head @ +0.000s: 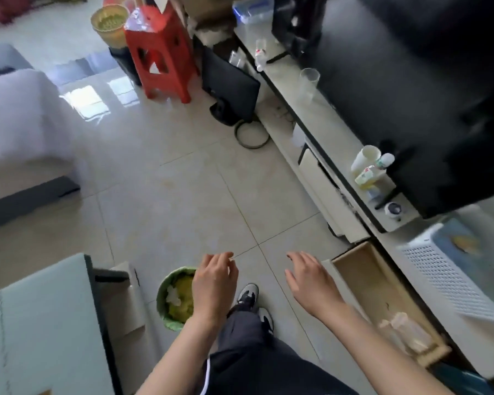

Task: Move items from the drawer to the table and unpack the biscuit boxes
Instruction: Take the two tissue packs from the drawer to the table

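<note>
A wooden drawer [362, 269] stands pulled out from the low TV cabinet [320, 138] at the lower right. Clear plastic packets [405, 334] lie at its near end; the rest of it looks bare. My right hand [308, 277] hovers just left of the drawer's far end, fingers loose, holding nothing. My left hand [214, 283] hangs over the floor above a green bin [166, 303], fingers loosely curled and empty. The pale green table [40, 323] fills the lower left corner. No biscuit boxes show in view.
A large black TV [411, 95] stands on the cabinet with cups and small bottles [368, 169]. A white air purifier [454, 269] sits right of the drawer. A red stool [160, 52], a black monitor [231, 89] and a sofa [17, 115] border the tiled floor.
</note>
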